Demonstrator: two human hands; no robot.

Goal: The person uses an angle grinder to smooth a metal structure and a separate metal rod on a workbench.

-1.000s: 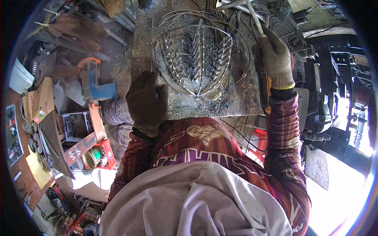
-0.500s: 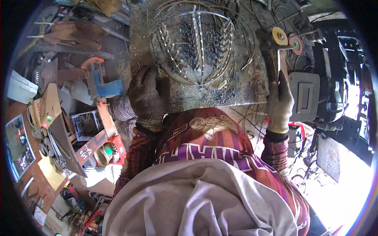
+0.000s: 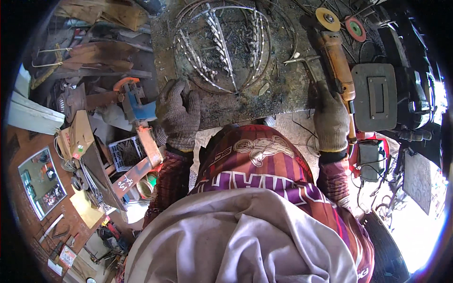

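The left hand (image 3: pixel 181 115), in a grey knitted glove, lies flat on the near left edge of the dark, scorched metal surface (image 3: pixel 278 92). Its fingers (image 3: pixel 175 94) are spread and loosely extended, palm down, holding nothing; their tips touch the near left rim of the round wire frame (image 3: pixel 222 47) that lies on the surface. Inside that frame stand several twisted metal bars (image 3: pixel 218 40), running from near to far.

The right hand (image 3: pixel 331 118), gloved the same way, is at the near right edge of the surface. Its fingers (image 3: pixel 325 96) are curled around the grip of a chipping hammer (image 3: pixel 306 63), whose slim shaft runs away from the hand to a crosswise head lying on the surface, to the right of the wire frame. How tightly they close I cannot tell.

Just to the right of that hand lies an orange angle grinder (image 3: pixel 336 56), its yellow disc (image 3: pixel 328 19) at the far end, with a red and green disc (image 3: pixel 355 28) beside it. Further right sits a dark welding mask (image 3: pixel 375 96). Left of the surface, a blue vise (image 3: pixel 139 101) is fixed among cluttered scrap.
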